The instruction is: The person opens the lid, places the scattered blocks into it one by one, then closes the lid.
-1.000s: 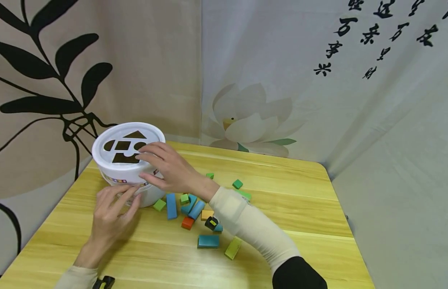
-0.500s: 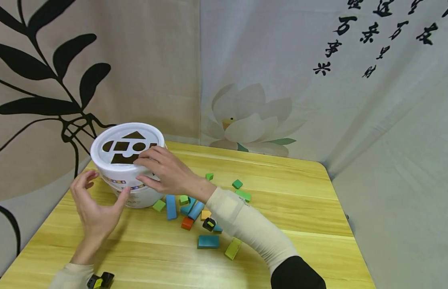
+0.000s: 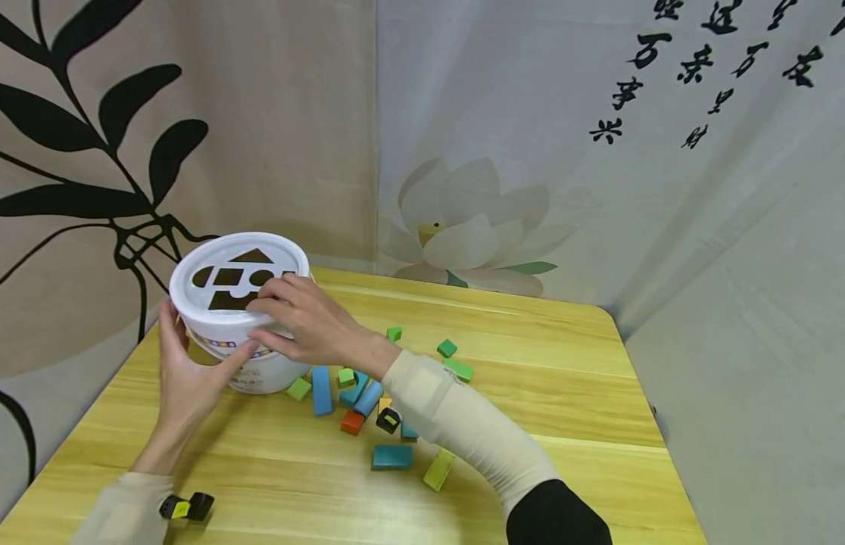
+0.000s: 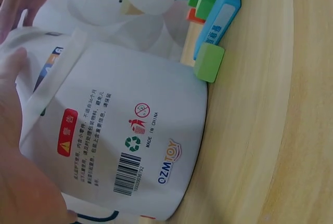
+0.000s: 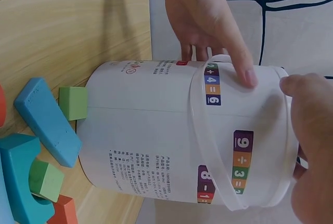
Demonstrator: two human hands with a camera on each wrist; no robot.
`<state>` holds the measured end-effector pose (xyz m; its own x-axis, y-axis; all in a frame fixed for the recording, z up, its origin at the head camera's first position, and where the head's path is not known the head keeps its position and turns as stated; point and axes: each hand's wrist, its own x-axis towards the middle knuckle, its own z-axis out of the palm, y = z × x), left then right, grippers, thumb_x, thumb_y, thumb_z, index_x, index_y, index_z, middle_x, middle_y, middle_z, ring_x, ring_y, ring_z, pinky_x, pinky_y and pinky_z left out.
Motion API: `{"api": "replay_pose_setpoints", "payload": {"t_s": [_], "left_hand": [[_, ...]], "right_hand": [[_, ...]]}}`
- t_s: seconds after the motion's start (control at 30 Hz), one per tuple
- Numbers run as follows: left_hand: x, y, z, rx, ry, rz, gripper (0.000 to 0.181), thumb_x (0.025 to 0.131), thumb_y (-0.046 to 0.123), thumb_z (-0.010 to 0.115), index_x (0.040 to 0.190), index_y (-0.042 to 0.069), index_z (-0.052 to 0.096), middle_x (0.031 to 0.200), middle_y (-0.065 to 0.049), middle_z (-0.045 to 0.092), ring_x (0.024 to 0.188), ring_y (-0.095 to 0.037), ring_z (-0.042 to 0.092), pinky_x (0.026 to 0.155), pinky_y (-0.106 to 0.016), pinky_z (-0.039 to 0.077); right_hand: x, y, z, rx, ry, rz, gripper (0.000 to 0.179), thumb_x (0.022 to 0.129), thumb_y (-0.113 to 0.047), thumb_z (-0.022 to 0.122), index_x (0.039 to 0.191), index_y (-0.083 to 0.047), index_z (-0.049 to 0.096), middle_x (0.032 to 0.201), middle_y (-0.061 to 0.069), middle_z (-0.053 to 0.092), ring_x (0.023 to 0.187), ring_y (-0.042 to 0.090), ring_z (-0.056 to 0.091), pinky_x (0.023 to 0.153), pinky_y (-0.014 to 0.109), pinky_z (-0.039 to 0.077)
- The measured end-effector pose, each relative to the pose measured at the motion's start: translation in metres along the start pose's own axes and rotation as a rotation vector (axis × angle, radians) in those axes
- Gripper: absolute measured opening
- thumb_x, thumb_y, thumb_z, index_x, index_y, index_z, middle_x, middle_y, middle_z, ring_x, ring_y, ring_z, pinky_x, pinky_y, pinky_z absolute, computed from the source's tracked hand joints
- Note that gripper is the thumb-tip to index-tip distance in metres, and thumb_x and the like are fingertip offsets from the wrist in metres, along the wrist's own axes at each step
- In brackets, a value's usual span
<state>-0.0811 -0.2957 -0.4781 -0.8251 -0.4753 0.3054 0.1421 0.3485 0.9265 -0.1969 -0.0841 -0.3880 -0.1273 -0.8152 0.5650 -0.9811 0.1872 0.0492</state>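
A white toy bucket point(image 3: 259, 371) stands upright at the table's left end. Its white lid point(image 3: 191, 291) has dark holes of several shapes. Round the bucket's left side lies my left hand point(image 3: 191, 382), thumb on the front wall, fingers behind. My right hand point(image 3: 307, 322) pinches the lid's near right rim, fingers on top and thumb below. In the right wrist view, a clear plastic handle point(image 5: 200, 130) hangs across the bucket's wall beside my left thumb point(image 5: 244, 70). The left wrist view shows printed labels and a barcode point(image 4: 128, 173) on the bucket.
Loose blocks lie right of the bucket: a blue block point(image 3: 322, 390), a red block point(image 3: 352, 422), a teal block point(image 3: 392, 457), a yellow-green block point(image 3: 439, 470) and several others. The nearest green block point(image 3: 299, 389) sits by the bucket's base. A curtain point(image 3: 497, 212) hangs behind the table.
My left hand has left the bucket's front, swung out to the left, then come in against its left side. My right hand has stayed at the lid's rim, shifting slightly left.
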Motion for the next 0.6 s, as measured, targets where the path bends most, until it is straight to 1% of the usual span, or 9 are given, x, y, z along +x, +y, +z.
{"api": "replay_pose_setpoints", "payload": {"t_s": [0.1, 0.17, 0.23, 0.3, 0.4, 0.47, 0.6], "left_hand": [[0.003, -0.001, 0.001, 0.024, -0.036, -0.014, 0.136, 0.08, 0.006, 0.097, 0.178, 0.047, 0.011, 0.181, 0.007, 0.033, 0.161, -0.01, 0.036, 0.137, -0.031, 0.026], [0.004, -0.001, 0.001, 0.045, -0.055, -0.021, 0.14, 0.079, 0.006, 0.098, 0.178, 0.049, 0.009, 0.181, 0.007, 0.034, 0.157, -0.007, 0.038, 0.131, -0.027, 0.029], [0.003, 0.0, 0.002, 0.067, -0.068, -0.031, 0.143, 0.079, 0.006, 0.099, 0.178, 0.05, 0.005, 0.181, 0.008, 0.034, 0.155, -0.006, 0.038, 0.128, -0.028, 0.03], [0.003, 0.0, 0.003, 0.074, -0.071, -0.03, 0.145, 0.078, 0.005, 0.1, 0.178, 0.049, 0.006, 0.181, 0.007, 0.034, 0.154, -0.006, 0.039, 0.127, -0.031, 0.031], [0.002, 0.0, 0.003, 0.092, -0.067, -0.032, 0.144, 0.077, 0.005, 0.101, 0.178, 0.049, 0.008, 0.179, 0.007, 0.037, 0.152, -0.005, 0.04, 0.125, -0.029, 0.034], [0.002, 0.0, 0.003, 0.102, -0.062, -0.031, 0.142, 0.077, 0.005, 0.101, 0.178, 0.048, 0.011, 0.178, 0.007, 0.039, 0.15, -0.004, 0.042, 0.121, -0.024, 0.037], [0.002, 0.001, 0.003, 0.129, -0.061, -0.029, 0.14, 0.078, 0.009, 0.102, 0.178, 0.049, 0.012, 0.175, 0.005, 0.042, 0.145, -0.003, 0.045, 0.11, -0.015, 0.039]], "right_hand": [[0.002, 0.0, 0.001, -0.008, -0.006, 0.004, 0.032, 0.111, -0.041, 0.072, 0.128, -0.014, 0.079, 0.126, 0.0, 0.074, 0.12, 0.016, 0.065, 0.112, 0.027, 0.049], [0.004, 0.0, 0.001, -0.002, -0.014, 0.012, 0.032, 0.11, -0.041, 0.074, 0.126, -0.015, 0.08, 0.124, -0.001, 0.073, 0.118, 0.016, 0.065, 0.111, 0.027, 0.049], [0.006, -0.001, 0.001, 0.014, -0.026, 0.025, 0.031, 0.109, -0.041, 0.075, 0.125, -0.015, 0.081, 0.123, -0.001, 0.073, 0.117, 0.016, 0.064, 0.111, 0.027, 0.048], [0.008, -0.002, 0.001, 0.04, -0.039, 0.041, 0.031, 0.108, -0.041, 0.078, 0.124, -0.015, 0.081, 0.122, -0.001, 0.072, 0.115, 0.016, 0.064, 0.111, 0.027, 0.047], [0.01, -0.002, 0.002, 0.088, -0.06, 0.071, 0.029, 0.107, -0.039, 0.079, 0.123, -0.014, 0.082, 0.121, -0.001, 0.072, 0.114, 0.016, 0.063, 0.11, 0.026, 0.046], [0.012, -0.003, 0.002, 0.129, -0.075, 0.097, 0.028, 0.107, -0.037, 0.08, 0.122, -0.014, 0.082, 0.12, -0.001, 0.072, 0.113, 0.015, 0.062, 0.11, 0.026, 0.046], [0.015, -0.002, 0.002, 0.256, -0.089, 0.165, 0.025, 0.104, -0.032, 0.083, 0.12, -0.012, 0.082, 0.118, 0.0, 0.073, 0.116, 0.016, 0.064, 0.114, 0.028, 0.044]]}}
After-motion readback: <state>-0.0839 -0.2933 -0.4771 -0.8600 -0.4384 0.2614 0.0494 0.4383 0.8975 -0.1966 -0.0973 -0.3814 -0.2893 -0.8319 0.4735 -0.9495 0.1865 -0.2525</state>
